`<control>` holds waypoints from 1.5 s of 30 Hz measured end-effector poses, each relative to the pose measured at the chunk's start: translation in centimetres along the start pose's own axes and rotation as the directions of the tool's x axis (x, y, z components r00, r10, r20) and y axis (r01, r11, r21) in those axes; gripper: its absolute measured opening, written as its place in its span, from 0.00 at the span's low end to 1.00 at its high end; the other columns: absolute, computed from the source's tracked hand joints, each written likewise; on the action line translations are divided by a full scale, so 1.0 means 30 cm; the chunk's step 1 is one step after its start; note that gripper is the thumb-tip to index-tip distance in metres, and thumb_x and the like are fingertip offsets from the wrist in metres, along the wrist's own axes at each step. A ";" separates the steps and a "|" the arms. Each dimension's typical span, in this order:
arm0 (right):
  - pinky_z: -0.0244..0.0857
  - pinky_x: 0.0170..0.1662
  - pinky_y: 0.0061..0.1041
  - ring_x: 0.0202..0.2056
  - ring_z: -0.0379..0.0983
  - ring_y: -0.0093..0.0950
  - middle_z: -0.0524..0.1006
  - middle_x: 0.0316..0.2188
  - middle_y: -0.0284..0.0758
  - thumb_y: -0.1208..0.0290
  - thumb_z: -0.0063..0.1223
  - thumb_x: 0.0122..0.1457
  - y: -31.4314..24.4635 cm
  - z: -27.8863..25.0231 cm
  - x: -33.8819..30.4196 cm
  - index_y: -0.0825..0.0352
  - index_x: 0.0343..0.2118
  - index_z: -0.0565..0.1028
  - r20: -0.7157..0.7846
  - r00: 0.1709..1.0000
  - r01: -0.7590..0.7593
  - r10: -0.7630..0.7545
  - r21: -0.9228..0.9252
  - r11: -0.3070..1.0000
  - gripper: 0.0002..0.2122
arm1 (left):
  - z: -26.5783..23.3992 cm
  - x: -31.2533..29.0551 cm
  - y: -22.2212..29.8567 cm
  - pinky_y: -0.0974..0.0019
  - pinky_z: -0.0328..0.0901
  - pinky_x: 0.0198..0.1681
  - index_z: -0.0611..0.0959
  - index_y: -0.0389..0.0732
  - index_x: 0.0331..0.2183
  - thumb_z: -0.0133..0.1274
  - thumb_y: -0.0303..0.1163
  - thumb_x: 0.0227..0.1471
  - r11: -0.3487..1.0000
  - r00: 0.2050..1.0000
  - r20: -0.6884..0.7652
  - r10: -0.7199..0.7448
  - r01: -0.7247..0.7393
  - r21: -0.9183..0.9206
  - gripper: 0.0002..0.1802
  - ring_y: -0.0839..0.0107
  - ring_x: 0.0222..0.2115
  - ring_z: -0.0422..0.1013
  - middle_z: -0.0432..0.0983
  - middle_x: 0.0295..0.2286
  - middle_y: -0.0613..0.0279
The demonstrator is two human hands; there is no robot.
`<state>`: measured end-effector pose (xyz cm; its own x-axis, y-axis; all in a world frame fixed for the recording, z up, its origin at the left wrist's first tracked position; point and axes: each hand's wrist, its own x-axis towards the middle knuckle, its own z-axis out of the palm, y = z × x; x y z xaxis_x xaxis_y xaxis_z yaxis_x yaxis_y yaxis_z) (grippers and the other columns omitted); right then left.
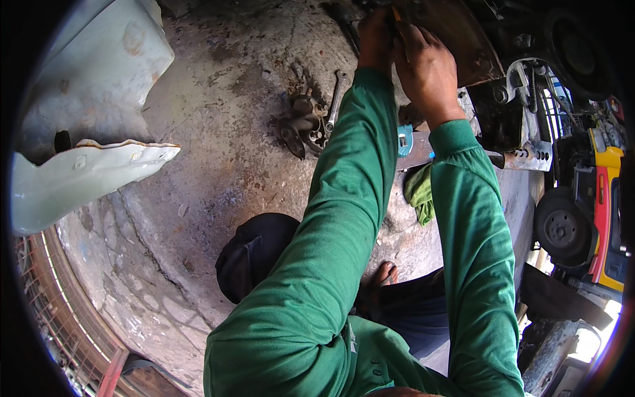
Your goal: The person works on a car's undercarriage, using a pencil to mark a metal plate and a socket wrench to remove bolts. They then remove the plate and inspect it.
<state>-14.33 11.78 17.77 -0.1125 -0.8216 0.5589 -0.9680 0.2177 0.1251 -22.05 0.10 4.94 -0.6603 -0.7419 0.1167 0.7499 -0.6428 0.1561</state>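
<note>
Both my arms, in green sleeves, reach far forward to the upper edge of the view. My left hand (376, 41) is closed beside a dark, rusty metal panel (463, 36); whatever it grips is hidden. Close against it, my right hand (428, 76) has its fingers bent and pressed together around a thin orange-tipped stick (396, 13), whose kind I cannot make out. On the floor left of my forearms lie a combination wrench (337, 99) and a heap of greasy metal parts (301, 122). Between my forearms are a teal object (405, 140) and a green cloth (419, 192).
A pale, bent body panel (99, 79) juts in from the left above the stained concrete floor (205, 145). Vehicle parts and a metal bracket (526, 157) stand at the right. Beyond them are a wheel (562, 227) and a yellow and red vehicle (605, 198). A wire grille (59, 304) lines the lower left.
</note>
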 end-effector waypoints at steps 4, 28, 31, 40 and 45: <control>0.72 0.41 0.44 0.39 0.77 0.50 0.80 0.37 0.47 0.69 0.53 0.62 -0.011 -0.006 -0.004 0.67 0.47 0.77 -0.005 1.000 0.003 -0.003 0.002 1.000 0.12 | -0.003 -0.004 0.003 0.64 0.71 0.40 0.82 0.37 0.41 0.52 0.34 0.61 1.000 1.000 -0.005 -0.003 0.003 -0.002 0.12 0.70 0.35 0.75 0.79 0.35 0.61; 0.69 0.37 0.40 0.33 0.74 0.45 0.73 0.30 0.41 0.74 0.58 0.57 -0.125 -0.125 -0.078 0.67 0.38 0.76 0.061 0.996 0.065 -0.069 0.062 0.996 0.07 | -0.003 -0.027 0.050 0.63 0.70 0.41 0.82 0.39 0.41 0.51 0.36 0.62 0.995 0.992 -0.074 -0.100 0.098 -0.032 0.12 0.69 0.36 0.74 0.79 0.36 0.62; 0.70 0.37 0.39 0.33 0.74 0.45 0.74 0.31 0.41 0.76 0.58 0.57 -0.097 -0.118 -0.082 0.67 0.40 0.76 0.088 0.996 0.018 -0.023 0.053 0.998 0.08 | 0.004 -0.032 0.054 0.63 0.70 0.41 0.82 0.39 0.41 0.51 0.37 0.62 0.990 0.987 -0.080 -0.137 0.134 -0.041 0.13 0.69 0.36 0.74 0.79 0.36 0.62; 0.74 0.43 0.35 0.40 0.80 0.47 0.81 0.39 0.46 0.76 0.59 0.59 -0.073 -0.066 -0.097 0.69 0.46 0.79 -0.019 0.974 -0.203 0.226 0.373 0.905 0.12 | -0.026 -0.084 0.100 0.64 0.66 0.31 0.79 0.44 0.32 0.56 0.42 0.60 0.961 0.972 0.060 -0.226 0.233 -0.148 0.12 0.70 0.27 0.73 0.77 0.27 0.65; 0.74 0.44 0.36 0.41 0.80 0.46 0.81 0.40 0.46 0.74 0.58 0.61 -0.032 -0.032 -0.064 0.68 0.49 0.78 -0.043 0.994 -0.086 0.098 0.221 0.971 0.14 | -0.017 -0.098 0.102 0.62 0.67 0.32 0.79 0.43 0.32 0.54 0.40 0.61 0.950 0.961 0.092 -0.263 0.274 -0.150 0.11 0.68 0.27 0.74 0.77 0.27 0.64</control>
<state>-12.97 13.65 17.38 -0.1973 -0.7726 0.6035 -0.9802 0.1657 -0.1083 -17.81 0.22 4.57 -0.8350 -0.5263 0.1610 0.5375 -0.8426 0.0336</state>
